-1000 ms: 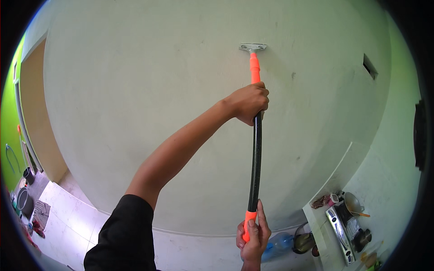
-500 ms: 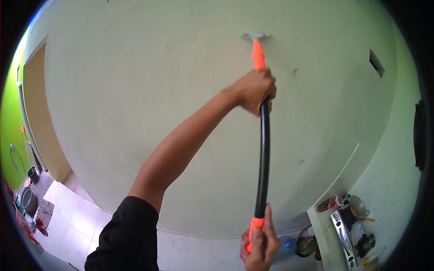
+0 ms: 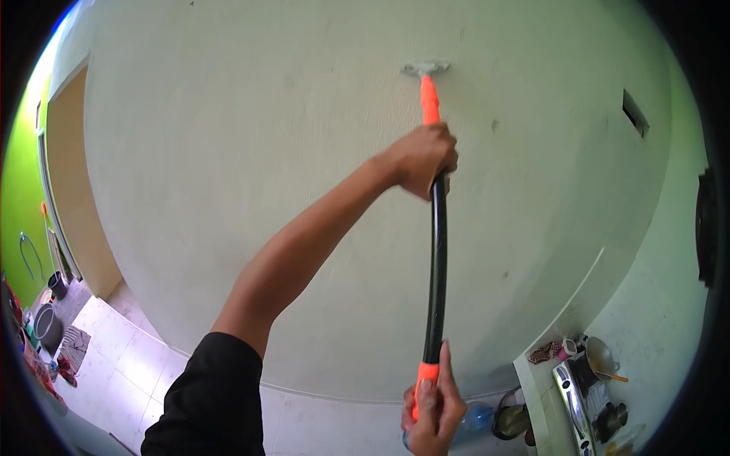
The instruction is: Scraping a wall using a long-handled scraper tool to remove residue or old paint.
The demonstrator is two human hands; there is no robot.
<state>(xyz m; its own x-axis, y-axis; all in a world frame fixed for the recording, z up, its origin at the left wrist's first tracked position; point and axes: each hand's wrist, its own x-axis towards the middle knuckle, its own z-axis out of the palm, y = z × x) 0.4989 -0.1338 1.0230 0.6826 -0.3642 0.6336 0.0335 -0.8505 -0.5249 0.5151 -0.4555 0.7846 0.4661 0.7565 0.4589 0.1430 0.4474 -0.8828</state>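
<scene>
Upper centre of the frame: the metal blade (image 3: 426, 68) of a long-handled scraper (image 3: 436, 266) sits flat on the pale wall (image 3: 228, 152), blade edge horizontal; can't tell how hard it bears on the surface. The pole runs nearly straight down the frame from there: orange neck under the blade, black shaft through the middle, orange grip at the bottom. The stretch of neck inside the upper fist is hidden, and the very end of the grip is covered by the lower palm. Left hand (image 3: 423, 158), upper centre, is closed round the pole where orange meets black, fingers wrapped tight and pressed together, knuckles toward the camera, fingertips out of sight behind the shaft. Its arm is stretched long, running diagonally from the black sleeve (image 3: 205, 395) at lower left up to the fist. Right hand (image 3: 433, 403), bottom centre, is cut off at the wrist by the frame edge; fingers curl round the orange grip, with one finger laid straight up along the black shaft. Lower right, a narrow counter (image 3: 536, 380) holds a stove, a pan and small items, all too warped by the rim to sort out. A blue bottle (image 3: 477, 416) shows partly behind the right hand. Lower left, tiled floor (image 3: 129, 357) with a dark bucket (image 3: 46, 323) and a cloth, small and blurred.
</scene>
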